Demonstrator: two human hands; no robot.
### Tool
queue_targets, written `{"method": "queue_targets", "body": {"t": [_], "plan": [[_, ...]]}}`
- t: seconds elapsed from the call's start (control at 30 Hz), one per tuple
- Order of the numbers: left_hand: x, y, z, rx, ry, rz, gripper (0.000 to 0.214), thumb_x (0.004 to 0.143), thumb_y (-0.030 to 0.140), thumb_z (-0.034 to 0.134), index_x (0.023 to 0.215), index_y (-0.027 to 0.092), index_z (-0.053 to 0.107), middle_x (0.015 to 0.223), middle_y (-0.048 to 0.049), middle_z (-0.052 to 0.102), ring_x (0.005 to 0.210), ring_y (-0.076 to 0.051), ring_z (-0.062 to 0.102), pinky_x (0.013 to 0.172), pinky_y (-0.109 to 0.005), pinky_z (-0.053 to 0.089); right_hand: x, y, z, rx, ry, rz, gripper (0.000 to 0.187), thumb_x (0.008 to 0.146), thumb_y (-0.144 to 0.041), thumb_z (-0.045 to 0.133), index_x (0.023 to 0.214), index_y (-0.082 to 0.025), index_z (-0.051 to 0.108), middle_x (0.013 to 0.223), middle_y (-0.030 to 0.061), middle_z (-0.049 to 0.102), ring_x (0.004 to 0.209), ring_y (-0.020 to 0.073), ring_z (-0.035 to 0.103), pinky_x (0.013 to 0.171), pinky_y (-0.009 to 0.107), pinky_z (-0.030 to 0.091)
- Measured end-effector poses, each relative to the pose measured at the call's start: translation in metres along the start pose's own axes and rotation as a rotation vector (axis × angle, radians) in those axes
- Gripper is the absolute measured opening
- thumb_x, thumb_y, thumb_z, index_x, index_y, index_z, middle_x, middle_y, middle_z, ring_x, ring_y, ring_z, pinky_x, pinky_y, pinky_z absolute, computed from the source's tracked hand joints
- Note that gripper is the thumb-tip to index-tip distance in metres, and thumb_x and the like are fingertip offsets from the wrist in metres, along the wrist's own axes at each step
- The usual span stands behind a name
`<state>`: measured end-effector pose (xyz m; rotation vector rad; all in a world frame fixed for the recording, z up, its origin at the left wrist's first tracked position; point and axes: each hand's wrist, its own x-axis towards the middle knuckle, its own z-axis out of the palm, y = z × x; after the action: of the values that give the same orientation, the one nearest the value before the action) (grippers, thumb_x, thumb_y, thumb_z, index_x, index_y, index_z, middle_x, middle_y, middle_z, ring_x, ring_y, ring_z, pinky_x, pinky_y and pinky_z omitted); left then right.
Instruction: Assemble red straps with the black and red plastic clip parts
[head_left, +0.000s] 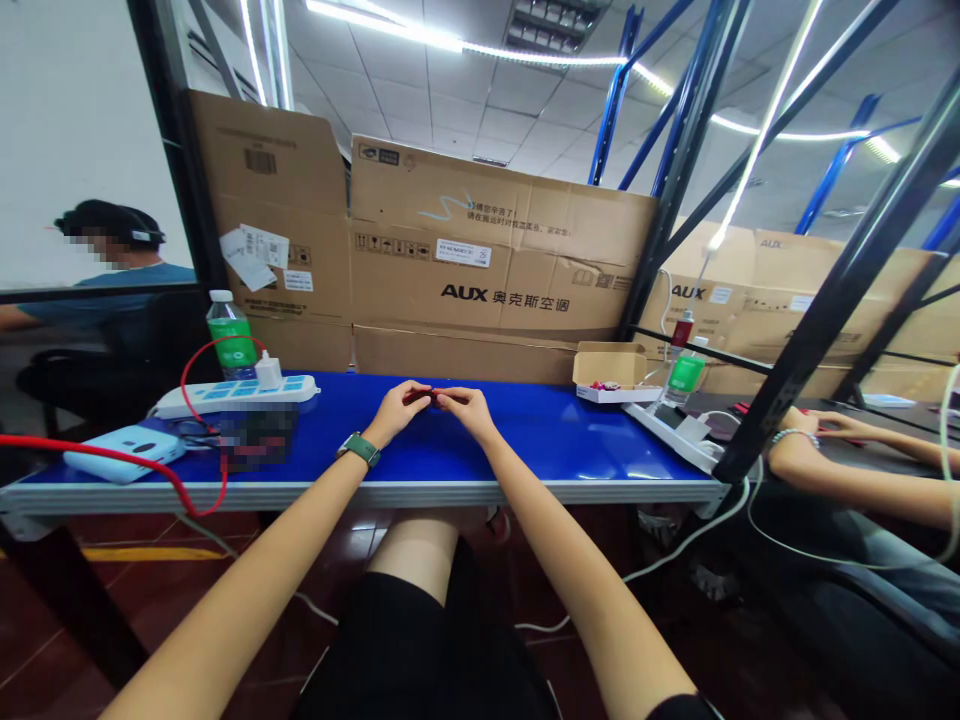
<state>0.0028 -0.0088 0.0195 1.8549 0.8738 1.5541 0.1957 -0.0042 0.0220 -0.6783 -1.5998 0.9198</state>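
Observation:
Both my hands meet over the middle of the blue table (525,440). My left hand (401,405), with a green watch at the wrist, and my right hand (463,408) both pinch a small dark red object (429,396) between their fingertips. The object is too small to name. A small open cardboard box (609,372) with little red and pink pieces inside lies on the table to the right of my hands.
A white power strip (232,396), a green-labelled bottle (231,338), a red cable (150,465) and a light blue device (124,450) sit at left. Large AUX cartons (465,270) wall the back. Another power strip (675,435) and bottle (684,375) lie right. People sit on both sides.

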Motion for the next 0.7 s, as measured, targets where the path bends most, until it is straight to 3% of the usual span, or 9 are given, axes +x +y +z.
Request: {"method": "queue_targets", "body": {"t": [0.17, 0.53, 0.7], "plan": [[-0.001, -0.001, 0.002, 0.005, -0.027, 0.008, 0.037, 0.074, 0.048, 0.078, 0.091, 0.016, 0.068, 0.097, -0.0113, 0.076, 0.091, -0.027, 0.073, 0.087, -0.044, 0.058, 0.0, 0.001, -0.001, 0.066, 0.006, 0.014, 0.038, 0.065, -0.048, 0.085, 0.088, -0.019, 0.079, 0.087, 0.0058, 0.078, 0.079, 0.0212, 0.072, 0.08, 0.033, 0.057], [-0.003, 0.006, 0.001, 0.02, -0.1, 0.027, 0.044, 0.074, 0.052, 0.079, 0.096, 0.014, 0.072, 0.107, -0.0151, 0.076, 0.101, -0.03, 0.072, 0.097, -0.048, 0.055, 0.0, 0.0, -0.003, -0.015, 0.043, -0.019, 0.03, 0.066, -0.045, 0.083, 0.081, -0.019, 0.078, 0.084, 0.0052, 0.077, 0.083, 0.0227, 0.073, 0.082, 0.034, 0.057], [-0.005, 0.01, 0.0, 0.052, -0.132, 0.044, 0.043, 0.07, 0.049, 0.083, 0.094, 0.016, 0.07, 0.108, -0.0141, 0.077, 0.102, -0.03, 0.073, 0.097, -0.047, 0.055, -0.001, -0.005, -0.004, 0.02, 0.034, -0.009, 0.036, 0.058, -0.037, 0.089, 0.086, -0.02, 0.073, 0.087, 0.004, 0.078, 0.085, 0.0225, 0.074, 0.085, 0.035, 0.058]]}}
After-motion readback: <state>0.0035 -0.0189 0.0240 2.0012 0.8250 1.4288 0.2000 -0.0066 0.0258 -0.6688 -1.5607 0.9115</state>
